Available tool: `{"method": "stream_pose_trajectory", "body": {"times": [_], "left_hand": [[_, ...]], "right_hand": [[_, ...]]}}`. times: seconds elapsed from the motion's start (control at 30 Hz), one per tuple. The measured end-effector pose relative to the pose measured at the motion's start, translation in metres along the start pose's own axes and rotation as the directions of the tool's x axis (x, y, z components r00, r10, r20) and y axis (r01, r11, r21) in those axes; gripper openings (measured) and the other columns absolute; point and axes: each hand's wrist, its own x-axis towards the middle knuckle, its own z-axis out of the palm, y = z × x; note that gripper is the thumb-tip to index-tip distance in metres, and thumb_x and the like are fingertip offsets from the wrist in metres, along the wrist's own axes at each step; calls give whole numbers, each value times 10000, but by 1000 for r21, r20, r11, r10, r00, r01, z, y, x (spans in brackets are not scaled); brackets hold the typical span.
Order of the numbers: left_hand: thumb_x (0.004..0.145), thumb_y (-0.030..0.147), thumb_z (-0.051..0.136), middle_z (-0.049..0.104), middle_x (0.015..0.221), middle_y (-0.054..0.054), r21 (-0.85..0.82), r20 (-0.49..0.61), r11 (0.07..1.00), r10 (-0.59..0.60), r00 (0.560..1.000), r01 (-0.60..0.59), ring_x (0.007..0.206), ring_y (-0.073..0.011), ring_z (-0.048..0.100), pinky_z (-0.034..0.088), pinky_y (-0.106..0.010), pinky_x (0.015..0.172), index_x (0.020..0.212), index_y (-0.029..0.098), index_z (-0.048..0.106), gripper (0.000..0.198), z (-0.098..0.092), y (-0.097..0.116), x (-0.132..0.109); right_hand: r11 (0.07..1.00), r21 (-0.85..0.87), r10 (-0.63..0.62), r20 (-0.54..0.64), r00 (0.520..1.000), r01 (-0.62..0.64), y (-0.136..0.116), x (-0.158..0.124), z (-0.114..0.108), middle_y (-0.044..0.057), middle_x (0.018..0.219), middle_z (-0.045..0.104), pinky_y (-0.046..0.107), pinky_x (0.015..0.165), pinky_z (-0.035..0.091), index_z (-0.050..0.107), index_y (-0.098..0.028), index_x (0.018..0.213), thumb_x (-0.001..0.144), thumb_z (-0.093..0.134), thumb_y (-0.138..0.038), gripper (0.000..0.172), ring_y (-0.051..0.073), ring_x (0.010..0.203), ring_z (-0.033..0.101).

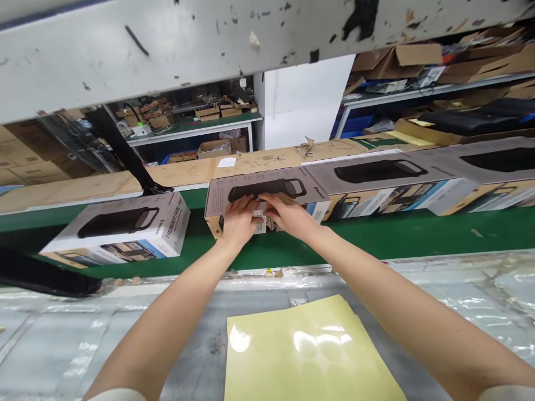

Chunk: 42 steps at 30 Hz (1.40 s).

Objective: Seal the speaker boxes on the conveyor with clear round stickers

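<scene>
You've got your left hand (pixel 239 221) and right hand (pixel 288 215) both on the printed box (pixel 265 185) mid-frame, fingers bent over its front edge; can't tell if they're pinching anything. Box sits on the green surface (pixel 401 236), yellow sheets (pixel 301 362) bottom center.

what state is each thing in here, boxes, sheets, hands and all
Left hand: fingers bent, on the middle box
Right hand: fingers bent, on the middle box
Middle box: closed, partly covered by both hands
Left box: closed, standing apart
Two right boxes: closed, in a row
Yellow sheets: stacked flat, glossy
Brown shelf box: flaps open
</scene>
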Motion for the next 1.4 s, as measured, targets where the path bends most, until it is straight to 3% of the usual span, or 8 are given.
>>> {"method": "stream_pose_trajectory", "body": {"times": [0.17, 0.33, 0.47, 0.6, 0.77, 1.0, 1.2, 1.4], "left_hand": [[837, 275, 848, 677, 1419, -113, 21, -24, 1000, 15, 1000, -14, 1329, -341, 619, 525, -481, 1041, 1290, 197, 711, 479, 3, -3, -3], [864, 302, 821, 671, 1427, -116, 42, -56, 999, 33, 998, -31, 1343, -333, 612, 513, -456, 1057, 1319, 189, 682, 488, 5, -7, -6], [905, 319, 767, 661, 1418, -182, 45, 1, 999, 15, 1000, -15, 1341, -351, 608, 494, -471, 1085, 1441, 146, 586, 592, -3, -7, -10], [973, 311, 657, 527, 1578, -145, 62, 103, 994, 85, 991, -92, 1474, -366, 472, 398, -527, 1166, 1506, 253, 545, 548, -12, -6, -15], [977, 330, 641, 494, 1601, -151, 3, 148, 999, 51, 988, -52, 1496, -371, 427, 325, -567, 1204, 1483, 245, 567, 518, -11, -6, -7], [1033, 385, 550, 574, 1508, -137, -221, 115, 975, 27, 993, -1, 1448, -322, 472, 332, -519, 1216, 1418, 222, 582, 420, -36, 18, -59], [1016, 310, 616, 706, 1203, -69, -552, 417, 833, 323, 850, -45, 1185, -240, 618, 465, -394, 1061, 1126, 227, 726, 176, -52, 46, -170], [996, 257, 640, 675, 1228, -60, -545, 433, 838, 312, 846, -29, 1215, -250, 583, 423, -422, 1083, 1105, 252, 758, 161, -42, 49, -187]], "right_hand": [[961, -275, 0, -65, 998, -18, 8, -17, 4, 187, 1344, 652, 560, 988, 509, 526, -209, 1474, 969, 610, -206, 512, 390, 1199, 600], [980, -165, 110, -2, 994, -108, 6, -15, -8, 140, 1278, 701, 534, 1013, 489, 643, -230, 1333, 882, 745, -222, 463, 381, 1242, 594], [915, -31, 403, 107, 909, -402, 1, 36, -12, 60, 881, 724, 409, 856, 531, 724, -164, 997, 810, 826, -300, 253, 281, 919, 678], [828, -37, 560, 98, 823, -559, 7, 60, -16, 54, 915, 696, 351, 884, 491, 697, -108, 955, 905, 673, -193, 101, 200, 894, 666], [914, 41, 403, 22, 915, -404, -38, -21, -42, 73, 954, 729, 403, 865, 517, 698, -186, 928, 885, 641, -104, 109, 257, 909, 668], [971, 203, 45, 373, 927, -129, -150, -172, -43, 88, 905, 727, 361, 766, 541, 732, -169, 995, 1029, 533, -140, 204, 227, 851, 658], [988, 139, 9, 416, 910, -73, -168, -189, -22, 75, 925, 689, 355, 728, 525, 743, -188, 1022, 987, 575, -80, 203, 226, 846, 621], [997, 64, 2, 467, 884, -36, -174, -188, -21, 56, 878, 653, 333, 690, 475, 721, -190, 981, 990, 505, -28, 270, 209, 802, 573]]}}
